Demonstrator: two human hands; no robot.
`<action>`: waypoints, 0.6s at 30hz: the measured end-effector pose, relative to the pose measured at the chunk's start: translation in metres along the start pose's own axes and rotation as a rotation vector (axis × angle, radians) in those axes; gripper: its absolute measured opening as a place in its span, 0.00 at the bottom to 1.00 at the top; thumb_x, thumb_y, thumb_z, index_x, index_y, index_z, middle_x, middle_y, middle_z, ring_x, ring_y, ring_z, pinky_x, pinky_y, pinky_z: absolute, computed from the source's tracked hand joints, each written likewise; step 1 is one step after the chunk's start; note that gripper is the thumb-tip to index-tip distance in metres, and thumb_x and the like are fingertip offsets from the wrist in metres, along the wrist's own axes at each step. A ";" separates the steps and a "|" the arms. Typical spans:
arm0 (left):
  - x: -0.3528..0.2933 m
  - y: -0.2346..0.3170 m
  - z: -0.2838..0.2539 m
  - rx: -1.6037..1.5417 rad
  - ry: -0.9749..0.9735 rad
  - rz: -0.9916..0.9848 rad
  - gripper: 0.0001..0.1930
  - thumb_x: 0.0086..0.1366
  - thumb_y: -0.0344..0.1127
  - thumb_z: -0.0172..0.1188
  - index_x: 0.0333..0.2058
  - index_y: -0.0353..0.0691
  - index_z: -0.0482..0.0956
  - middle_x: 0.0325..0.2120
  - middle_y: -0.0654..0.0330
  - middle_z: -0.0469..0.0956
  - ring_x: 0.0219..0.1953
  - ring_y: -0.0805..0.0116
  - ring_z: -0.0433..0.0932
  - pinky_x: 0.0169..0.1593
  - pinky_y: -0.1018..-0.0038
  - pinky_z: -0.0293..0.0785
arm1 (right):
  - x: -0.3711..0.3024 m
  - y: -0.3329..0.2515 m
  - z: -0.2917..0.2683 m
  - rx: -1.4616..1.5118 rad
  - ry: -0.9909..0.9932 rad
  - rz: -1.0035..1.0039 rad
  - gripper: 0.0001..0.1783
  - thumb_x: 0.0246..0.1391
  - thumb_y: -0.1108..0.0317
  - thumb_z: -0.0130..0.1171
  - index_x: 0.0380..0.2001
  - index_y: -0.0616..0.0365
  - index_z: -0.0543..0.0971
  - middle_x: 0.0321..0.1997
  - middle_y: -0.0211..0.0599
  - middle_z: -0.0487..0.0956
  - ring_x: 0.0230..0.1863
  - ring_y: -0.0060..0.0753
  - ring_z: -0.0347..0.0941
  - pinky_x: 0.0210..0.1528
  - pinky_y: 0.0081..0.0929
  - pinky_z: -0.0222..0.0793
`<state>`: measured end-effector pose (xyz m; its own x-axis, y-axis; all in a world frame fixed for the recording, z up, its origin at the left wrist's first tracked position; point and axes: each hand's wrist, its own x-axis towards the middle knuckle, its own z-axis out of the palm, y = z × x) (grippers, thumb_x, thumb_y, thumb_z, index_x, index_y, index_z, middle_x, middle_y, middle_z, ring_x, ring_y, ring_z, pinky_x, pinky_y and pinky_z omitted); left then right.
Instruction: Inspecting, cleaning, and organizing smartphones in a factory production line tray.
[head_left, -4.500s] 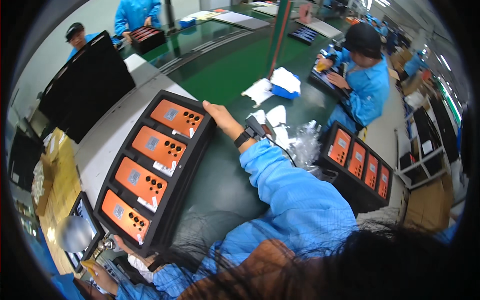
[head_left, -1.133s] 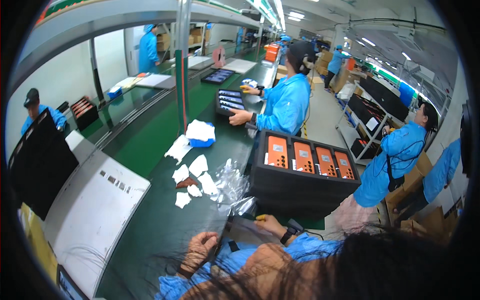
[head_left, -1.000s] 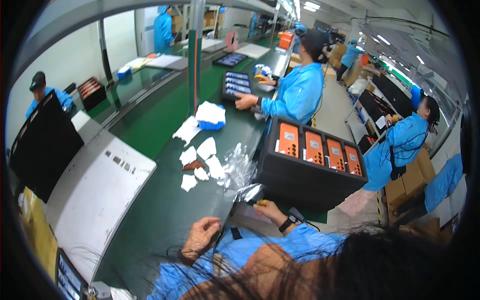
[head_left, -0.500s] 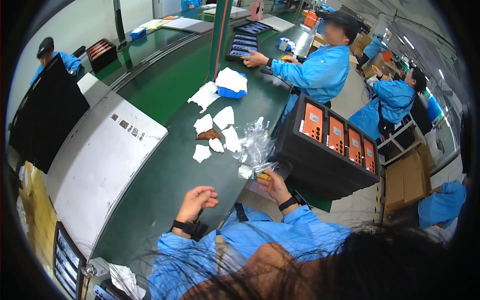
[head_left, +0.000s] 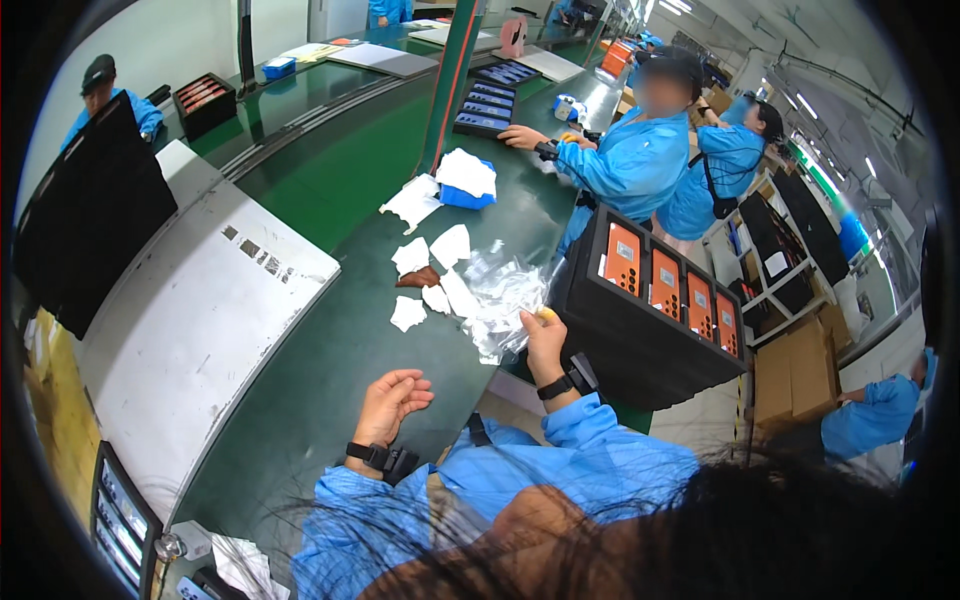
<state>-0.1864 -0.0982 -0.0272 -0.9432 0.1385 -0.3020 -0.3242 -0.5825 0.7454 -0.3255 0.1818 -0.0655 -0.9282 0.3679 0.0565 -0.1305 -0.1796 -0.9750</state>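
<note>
My right hand (head_left: 546, 345) is closed at the near right edge of a heap of clear plastic film (head_left: 505, 290). A small yellow object (head_left: 546, 313) shows at its fingertips; its kind I cannot make out. My left hand (head_left: 397, 400) hovers above the green table (head_left: 320, 400) near its front edge, fingers loosely bent and nothing in them. Torn white sheets (head_left: 408, 313) lie left of the film, around a brown scrap (head_left: 418, 277). To the right of my right hand stands a black foam tray stack (head_left: 640, 335) with orange phone-like devices (head_left: 664, 284) in its top slots.
A blue box (head_left: 467, 195) with white sheets stands farther up the table. Beyond it, a co-worker (head_left: 640, 160) touches a black tray of devices (head_left: 485, 105). At left are a white board (head_left: 210, 300) and a tall black panel (head_left: 95, 215). A green post (head_left: 450, 90) rises behind.
My right hand has moved forward to the film heap, with the yellow object at its fingertips. The left hand has barely moved. A far co-worker at right has turned and shifted left.
</note>
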 end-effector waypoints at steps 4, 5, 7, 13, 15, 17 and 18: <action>0.000 -0.002 0.000 0.012 0.000 0.006 0.12 0.68 0.31 0.51 0.45 0.29 0.73 0.36 0.50 0.79 0.35 0.64 0.81 0.41 0.71 0.80 | -0.016 -0.068 0.033 -0.172 -0.163 -0.282 0.10 0.50 0.73 0.66 0.35 0.64 0.78 0.28 0.23 0.77 0.27 0.14 0.68 0.30 0.15 0.64; 0.000 -0.002 -0.001 0.011 -0.001 0.006 0.12 0.68 0.31 0.51 0.45 0.29 0.73 0.36 0.50 0.79 0.35 0.64 0.81 0.41 0.71 0.80 | -0.012 -0.090 0.037 -0.267 -0.166 -0.378 0.10 0.50 0.73 0.65 0.35 0.64 0.78 0.28 0.23 0.77 0.28 0.14 0.68 0.31 0.15 0.65; 0.004 -0.004 0.000 -0.012 -0.027 0.009 0.12 0.68 0.31 0.51 0.45 0.29 0.72 0.36 0.50 0.79 0.35 0.64 0.81 0.41 0.71 0.80 | 0.000 -0.143 0.038 -0.286 -0.127 -0.492 0.08 0.51 0.73 0.65 0.34 0.61 0.79 0.30 0.23 0.77 0.29 0.14 0.68 0.33 0.15 0.66; -0.002 -0.002 0.000 -0.018 0.011 0.001 0.12 0.67 0.31 0.52 0.45 0.30 0.73 0.36 0.50 0.79 0.35 0.64 0.81 0.40 0.73 0.80 | -0.004 -0.378 0.023 0.197 -0.112 -1.025 0.02 0.55 0.73 0.59 0.31 0.57 0.76 0.27 0.28 0.74 0.27 0.21 0.70 0.30 0.21 0.67; 0.001 -0.002 0.000 -0.030 -0.009 0.003 0.12 0.67 0.31 0.52 0.46 0.30 0.73 0.36 0.50 0.79 0.35 0.64 0.81 0.40 0.73 0.80 | -0.017 -0.439 0.005 0.280 -0.367 -1.078 0.06 0.58 0.72 0.54 0.37 0.60 0.78 0.36 0.39 0.80 0.36 0.30 0.77 0.42 0.30 0.73; -0.002 -0.001 0.000 -0.046 0.006 0.021 0.12 0.68 0.32 0.52 0.46 0.31 0.73 0.36 0.50 0.79 0.35 0.64 0.81 0.40 0.73 0.80 | -0.015 -0.464 0.001 0.370 -0.362 -1.086 0.07 0.58 0.73 0.54 0.38 0.62 0.79 0.38 0.41 0.81 0.39 0.32 0.77 0.45 0.33 0.73; 0.000 -0.001 0.000 -0.054 0.007 0.019 0.12 0.68 0.32 0.52 0.46 0.31 0.73 0.36 0.50 0.79 0.35 0.64 0.81 0.40 0.73 0.80 | -0.011 -0.470 0.002 0.468 -0.360 -1.104 0.08 0.58 0.73 0.54 0.39 0.63 0.79 0.41 0.42 0.81 0.42 0.34 0.77 0.47 0.35 0.72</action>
<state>-0.1858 -0.0975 -0.0277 -0.9486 0.1210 -0.2923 -0.3012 -0.6278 0.7177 -0.2550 0.2601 0.3924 -0.2774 0.2714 0.9216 -0.9413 -0.2687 -0.2042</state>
